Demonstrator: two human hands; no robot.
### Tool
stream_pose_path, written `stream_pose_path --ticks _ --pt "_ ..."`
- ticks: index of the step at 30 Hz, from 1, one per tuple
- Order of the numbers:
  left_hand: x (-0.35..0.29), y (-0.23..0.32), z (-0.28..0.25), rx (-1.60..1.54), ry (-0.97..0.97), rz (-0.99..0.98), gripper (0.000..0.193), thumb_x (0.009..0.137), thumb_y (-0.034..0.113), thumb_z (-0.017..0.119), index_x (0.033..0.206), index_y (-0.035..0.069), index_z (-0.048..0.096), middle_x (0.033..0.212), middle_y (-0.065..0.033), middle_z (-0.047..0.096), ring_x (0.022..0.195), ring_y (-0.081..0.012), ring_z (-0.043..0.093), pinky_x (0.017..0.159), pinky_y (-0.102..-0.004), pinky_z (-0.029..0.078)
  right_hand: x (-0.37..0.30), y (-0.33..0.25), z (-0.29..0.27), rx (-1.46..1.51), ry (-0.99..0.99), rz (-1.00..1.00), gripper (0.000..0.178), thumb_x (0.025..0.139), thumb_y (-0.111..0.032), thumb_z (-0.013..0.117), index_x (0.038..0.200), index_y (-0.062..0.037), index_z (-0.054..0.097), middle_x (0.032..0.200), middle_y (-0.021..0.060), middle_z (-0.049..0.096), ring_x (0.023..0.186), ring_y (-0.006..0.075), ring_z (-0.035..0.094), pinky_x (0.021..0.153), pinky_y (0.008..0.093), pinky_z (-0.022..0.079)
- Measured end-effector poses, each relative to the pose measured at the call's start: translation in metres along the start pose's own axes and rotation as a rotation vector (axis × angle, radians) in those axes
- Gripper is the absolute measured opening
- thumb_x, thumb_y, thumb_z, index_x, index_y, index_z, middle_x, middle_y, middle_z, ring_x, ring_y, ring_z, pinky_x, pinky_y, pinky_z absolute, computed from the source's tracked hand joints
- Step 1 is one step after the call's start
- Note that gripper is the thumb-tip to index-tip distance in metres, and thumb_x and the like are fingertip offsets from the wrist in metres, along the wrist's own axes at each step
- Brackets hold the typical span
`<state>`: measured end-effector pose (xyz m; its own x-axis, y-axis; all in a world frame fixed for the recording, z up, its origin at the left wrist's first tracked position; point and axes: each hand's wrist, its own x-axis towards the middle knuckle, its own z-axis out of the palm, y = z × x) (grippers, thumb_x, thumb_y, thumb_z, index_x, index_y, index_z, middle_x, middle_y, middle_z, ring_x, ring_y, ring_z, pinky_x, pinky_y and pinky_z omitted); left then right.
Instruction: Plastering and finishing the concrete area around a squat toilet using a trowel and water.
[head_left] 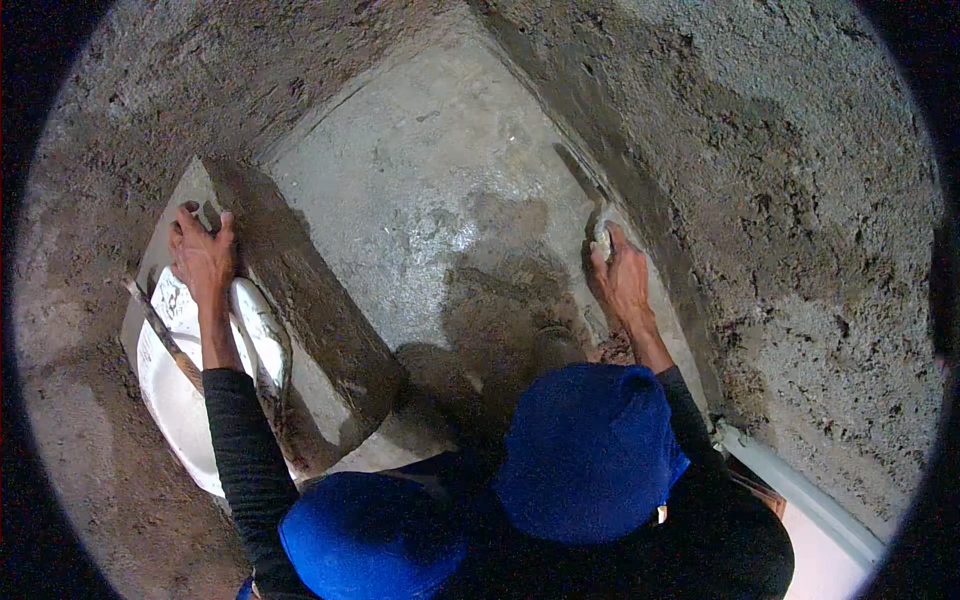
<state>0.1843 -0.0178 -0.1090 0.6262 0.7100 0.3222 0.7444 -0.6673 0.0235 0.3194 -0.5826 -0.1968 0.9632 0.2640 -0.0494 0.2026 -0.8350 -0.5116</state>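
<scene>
Low over the grey concrete floor (430, 150), my right hand (624, 275) grips the pale handle of a plastering trowel (603, 238). Its thin dark blade lies along the floor's right edge, close to the wall, and is partly hidden by my fingers. My left hand (205, 255) leans on top of a raised concrete ledge (185, 205), fingers bent and apart, with nothing visible in them. Under my left forearm sits a white basin-like piece (175, 400). A slim tool with a wooden handle (165, 335) rests across it.
Rough plastered walls (800, 200) meet at the far corner. Loose dark mortar (615, 345) lies by my right wrist. Both my knees, in blue cloth (590, 450), fill the near side. A pale pipe-like bar (800, 490) runs along the lower right.
</scene>
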Motion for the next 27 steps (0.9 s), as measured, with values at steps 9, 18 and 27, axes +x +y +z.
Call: stream_pose_path --ticks 9,18,27 --pt "0.001 -0.003 0.002 -0.067 -0.029 0.012 0.061 0.084 0.049 0.068 0.129 0.013 0.049 0.131 -0.0199 0.054 0.126 -0.0429 0.049 0.095 -0.0654 0.039 0.035 0.017 0.010 -0.019 0.052 -0.056 0.051 0.091 -0.026 0.063 0.134 -0.0006 0.054 0.098 0.0305 0.068 0.090 0.0481 0.067 0.082 0.0515 0.052" --pt "0.001 -0.001 0.002 0.008 -0.024 -0.031 0.063 0.085 0.049 0.068 0.132 0.013 0.046 0.133 -0.0219 0.052 0.127 -0.0444 0.048 0.098 -0.0654 0.038 0.036 0.003 -0.011 0.087 -0.092 0.072 0.047 0.091 -0.029 0.064 0.129 -0.0001 0.059 0.100 0.0284 0.069 0.092 0.0436 0.069 0.080 0.0477 0.053" --pt "0.003 -0.005 0.001 0.077 -0.117 -0.064 0.094 0.085 0.066 0.061 0.154 0.010 0.031 0.150 -0.0269 0.043 0.138 -0.0453 0.041 0.107 -0.0630 0.035 0.025 0.018 -0.016 0.081 -0.034 0.005 0.045 0.093 -0.032 0.062 0.125 -0.0008 0.059 0.098 0.0254 0.070 0.090 0.0421 0.069 0.081 0.0456 0.053"
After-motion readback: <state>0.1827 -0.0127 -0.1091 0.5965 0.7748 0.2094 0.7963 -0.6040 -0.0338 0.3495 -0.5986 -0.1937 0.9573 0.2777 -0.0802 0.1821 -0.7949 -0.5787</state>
